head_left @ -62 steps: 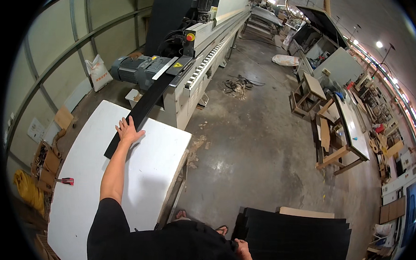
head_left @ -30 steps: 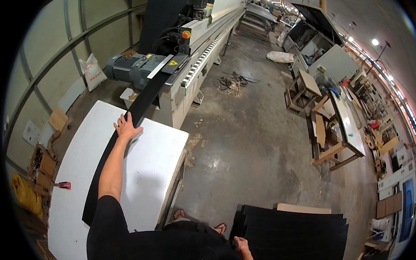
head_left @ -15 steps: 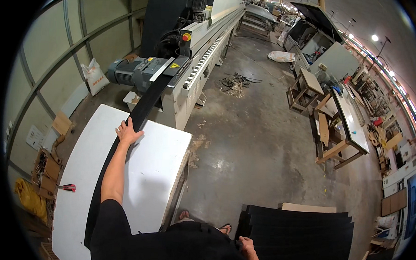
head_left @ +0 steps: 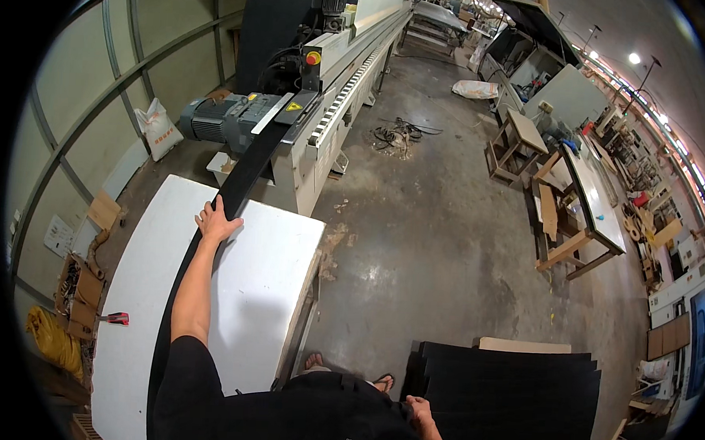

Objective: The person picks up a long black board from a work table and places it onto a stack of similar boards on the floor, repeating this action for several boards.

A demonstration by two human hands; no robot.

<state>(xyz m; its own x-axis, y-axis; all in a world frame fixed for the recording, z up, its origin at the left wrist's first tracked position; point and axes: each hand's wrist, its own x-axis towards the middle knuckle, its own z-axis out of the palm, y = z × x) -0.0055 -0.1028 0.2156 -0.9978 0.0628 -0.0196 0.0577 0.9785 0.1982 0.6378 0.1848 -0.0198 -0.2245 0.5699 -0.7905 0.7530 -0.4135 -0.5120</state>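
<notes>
Your left hand (head_left: 215,222) lies flat with fingers spread on a long black strip (head_left: 249,164), pressing it onto the far edge of the white tabletop (head_left: 264,271). The strip runs from under your arm, along the tabletop's left part, and on up onto the infeed of the long machine (head_left: 339,70), beside its grey motor (head_left: 215,116). Your right hand (head_left: 420,412) is low at your side, resting on the near edge of a stack of black panels (head_left: 510,400) that stands on the concrete floor (head_left: 431,223); whether its fingers are closed on the stack cannot be told. A small red tool (head_left: 114,317) lies at the tabletop's left edge, well apart from your left hand.
</notes>
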